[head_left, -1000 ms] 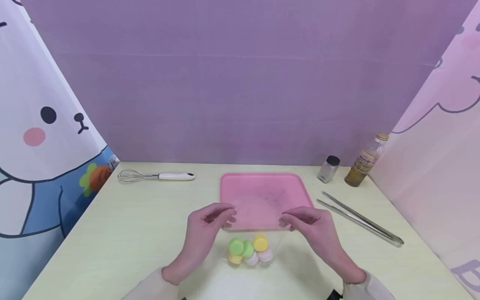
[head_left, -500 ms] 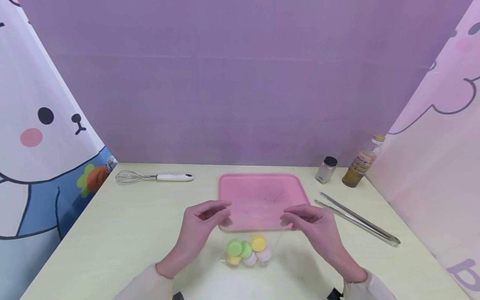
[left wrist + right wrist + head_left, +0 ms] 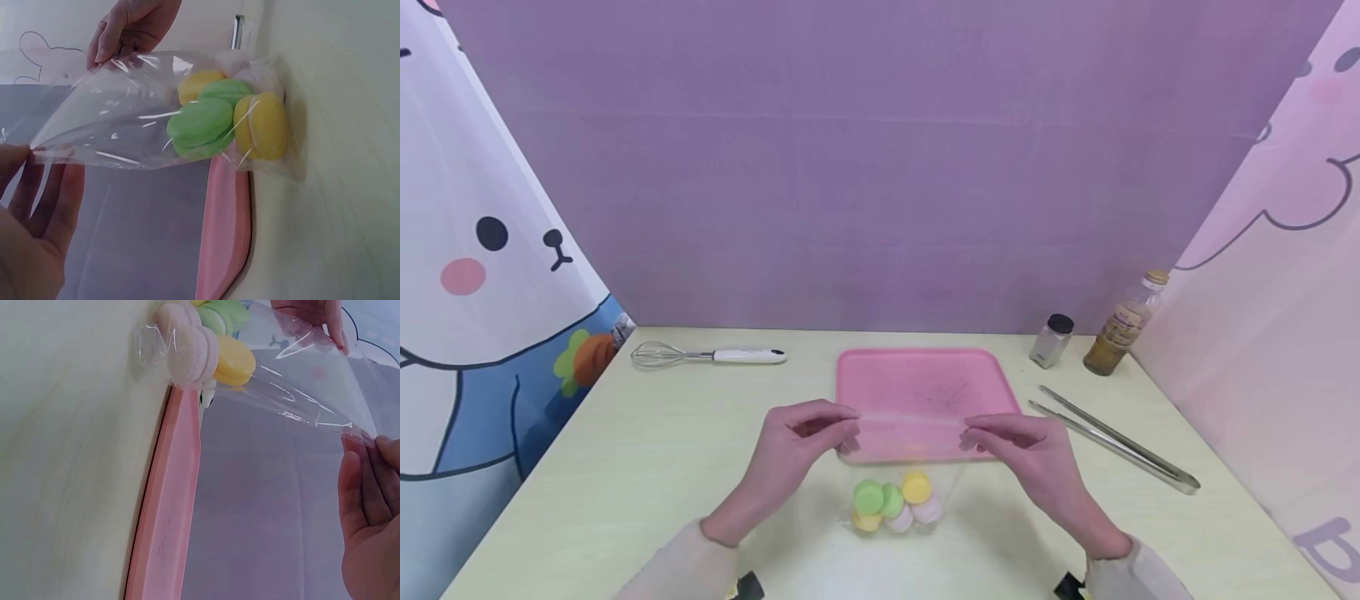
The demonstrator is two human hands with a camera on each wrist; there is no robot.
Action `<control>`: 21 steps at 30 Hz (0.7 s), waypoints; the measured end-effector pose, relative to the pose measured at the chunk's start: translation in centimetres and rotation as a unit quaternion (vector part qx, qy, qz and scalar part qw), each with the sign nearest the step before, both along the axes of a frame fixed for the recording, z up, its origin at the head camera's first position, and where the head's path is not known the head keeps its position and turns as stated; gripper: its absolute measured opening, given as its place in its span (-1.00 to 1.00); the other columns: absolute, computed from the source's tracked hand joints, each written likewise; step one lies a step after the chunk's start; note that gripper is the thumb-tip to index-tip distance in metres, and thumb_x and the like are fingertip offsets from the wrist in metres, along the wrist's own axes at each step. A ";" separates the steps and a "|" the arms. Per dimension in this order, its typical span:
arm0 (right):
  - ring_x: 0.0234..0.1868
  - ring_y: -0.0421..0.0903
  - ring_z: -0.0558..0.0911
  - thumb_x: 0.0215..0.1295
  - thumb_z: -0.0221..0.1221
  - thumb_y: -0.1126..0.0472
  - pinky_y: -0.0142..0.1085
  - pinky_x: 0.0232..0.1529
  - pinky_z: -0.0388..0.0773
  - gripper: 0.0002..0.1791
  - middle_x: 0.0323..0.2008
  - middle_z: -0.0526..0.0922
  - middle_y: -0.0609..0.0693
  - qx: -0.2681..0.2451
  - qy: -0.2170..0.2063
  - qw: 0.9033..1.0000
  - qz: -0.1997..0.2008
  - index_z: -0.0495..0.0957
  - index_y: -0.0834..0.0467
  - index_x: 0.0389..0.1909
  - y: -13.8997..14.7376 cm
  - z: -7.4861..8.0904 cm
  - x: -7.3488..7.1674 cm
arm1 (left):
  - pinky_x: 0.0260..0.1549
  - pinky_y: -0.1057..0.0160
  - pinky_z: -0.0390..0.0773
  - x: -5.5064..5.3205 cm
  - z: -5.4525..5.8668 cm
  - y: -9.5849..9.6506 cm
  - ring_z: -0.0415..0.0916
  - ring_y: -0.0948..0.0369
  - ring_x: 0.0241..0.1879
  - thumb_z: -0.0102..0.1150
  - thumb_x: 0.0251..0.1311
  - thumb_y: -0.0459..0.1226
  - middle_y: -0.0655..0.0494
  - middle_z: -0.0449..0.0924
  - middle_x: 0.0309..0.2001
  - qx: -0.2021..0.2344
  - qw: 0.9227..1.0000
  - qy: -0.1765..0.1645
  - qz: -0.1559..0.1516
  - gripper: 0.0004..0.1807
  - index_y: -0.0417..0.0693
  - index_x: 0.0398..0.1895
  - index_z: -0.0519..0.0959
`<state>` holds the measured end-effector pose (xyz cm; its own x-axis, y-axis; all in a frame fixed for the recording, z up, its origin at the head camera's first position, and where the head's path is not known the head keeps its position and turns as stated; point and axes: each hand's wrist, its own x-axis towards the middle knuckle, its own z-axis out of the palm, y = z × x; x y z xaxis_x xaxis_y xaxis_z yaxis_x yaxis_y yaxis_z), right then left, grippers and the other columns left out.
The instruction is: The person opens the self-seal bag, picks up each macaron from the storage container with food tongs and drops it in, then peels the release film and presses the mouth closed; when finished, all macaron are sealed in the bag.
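A clear plastic bag hangs upright between my two hands, its top edge stretched flat. My left hand pinches the left top corner between thumb and fingers, and my right hand pinches the right one. At the bottom of the bag lie several macarons: a green macaron, a yellow macaron and a pale pink macaron among them. The bag's lower end is close over the pale table. Just beyond it lies a pink tray, partly overlapped by the bag and both hands in the head view.
At the back left lies a whisk with a white handle. Metal tongs lie right of the tray. Behind them stand a small black-capped jar and a corked bottle of brown liquid. A purple backdrop rises behind the table.
The hands keep their pinch on the bag's corners and stay nearly in place. The bag's top edge now shows as a pale taut line between them. The head view has shifted slightly.
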<state>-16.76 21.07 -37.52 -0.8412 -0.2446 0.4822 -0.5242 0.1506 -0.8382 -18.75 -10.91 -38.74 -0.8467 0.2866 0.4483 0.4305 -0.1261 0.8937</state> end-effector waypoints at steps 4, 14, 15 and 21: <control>-0.27 0.00 0.77 0.28 0.21 0.59 -0.09 -0.24 0.69 -0.81 -0.28 0.77 0.18 -0.005 0.025 1.000 0.016 0.69 0.45 -0.13 0.2 -0.4 -0.2 | -0.31 0.11 0.71 -0.2 0.2 -0.3 0.70 0.06 -0.38 0.34 0.25 -0.41 -0.13 0.74 -0.33 -0.005 1.000 0.007 -0.005 -0.85 -0.27 -0.14 0.73; -0.24 -0.04 0.77 0.17 0.17 0.72 -0.15 -0.24 0.69 -0.71 -0.23 0.77 0.18 -0.053 0.079 0.994 0.060 0.71 0.42 -0.19 0.4 -1.3 -0.4 | -0.22 0.18 0.70 -0.8 0.3 -1.2 0.72 0.08 -0.26 0.35 0.18 -0.52 -0.04 0.77 -0.25 -0.031 0.996 0.075 -0.031 -0.86 -0.26 -0.21 0.76; -0.23 -0.05 0.77 0.14 0.15 0.75 -0.18 -0.23 0.69 -0.68 -0.23 0.77 0.19 -0.060 0.090 0.992 0.067 0.71 0.41 -0.19 0.4 -1.4 -0.5 | -0.22 0.19 0.70 -1.0 0.3 -1.3 0.72 0.08 -0.25 0.35 0.16 -0.54 -0.03 0.77 -0.25 -0.039 0.994 0.100 -0.030 -0.85 -0.25 -0.22 0.76; -0.15 -0.04 0.75 0.01 0.07 0.86 -0.26 -0.15 0.68 -0.53 -0.21 0.75 0.24 -0.071 0.160 0.980 0.096 0.70 0.41 -0.19 0.3 -1.9 -1.1 | -0.19 0.23 0.68 -1.5 0.4 -1.8 0.72 0.07 -0.23 0.36 0.13 -0.57 0.04 0.78 -0.23 -0.080 0.975 0.206 -0.027 -0.80 -0.16 -0.25 0.78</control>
<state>-17.88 21.34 -39.44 -0.5873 -0.2947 0.7538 -0.7704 -0.0819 -0.6323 -20.26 -12.73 -38.29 -0.5864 0.4200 0.6927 0.7534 -0.0313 0.6568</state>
